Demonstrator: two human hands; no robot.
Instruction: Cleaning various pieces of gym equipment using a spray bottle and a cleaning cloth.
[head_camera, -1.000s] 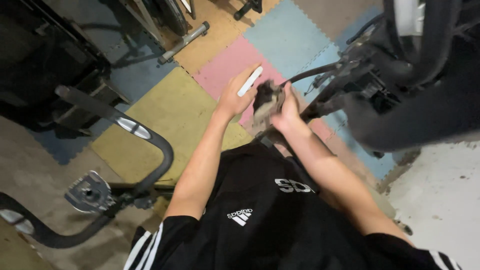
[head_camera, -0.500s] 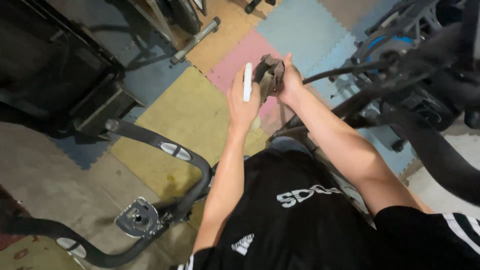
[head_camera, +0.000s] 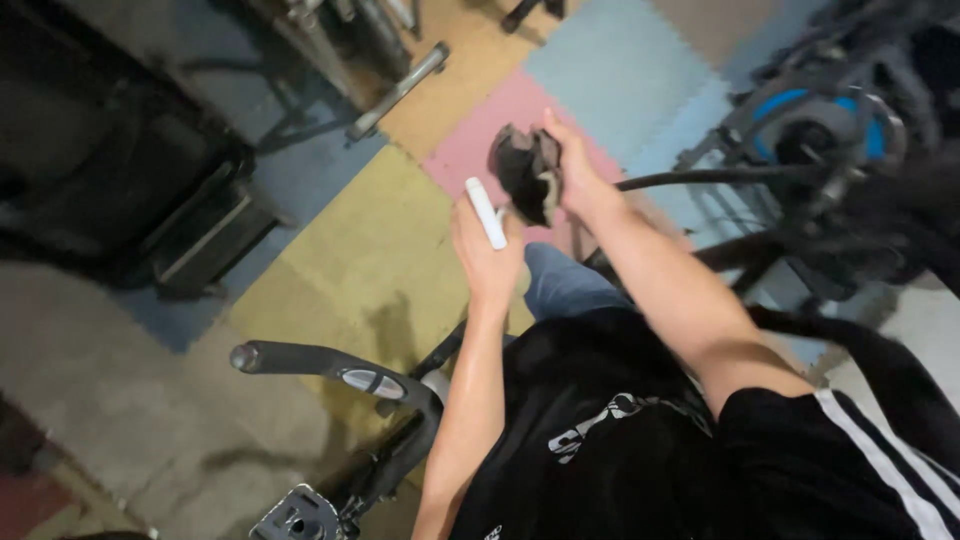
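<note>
The dark crumpled cloth (head_camera: 527, 172) sits bunched in the clamped right hand (head_camera: 572, 175), facing the white tube (head_camera: 487, 212) gripped upright by the left hand (head_camera: 487, 255).

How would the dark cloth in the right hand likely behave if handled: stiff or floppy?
Probably floppy: the dark cloth sits bunched and folded in the right hand, with loose edges hanging. It looks light, since the fingers alone hold it up. It seems unlikely to roll or slip, being crumpled and soft.

Left hand (head_camera: 487, 250): my fingers curl closed, forearm reaching up from below.
Right hand (head_camera: 566, 170): my fingers clamp shut, arm stretched forward, just beside the left fingertips.
</note>
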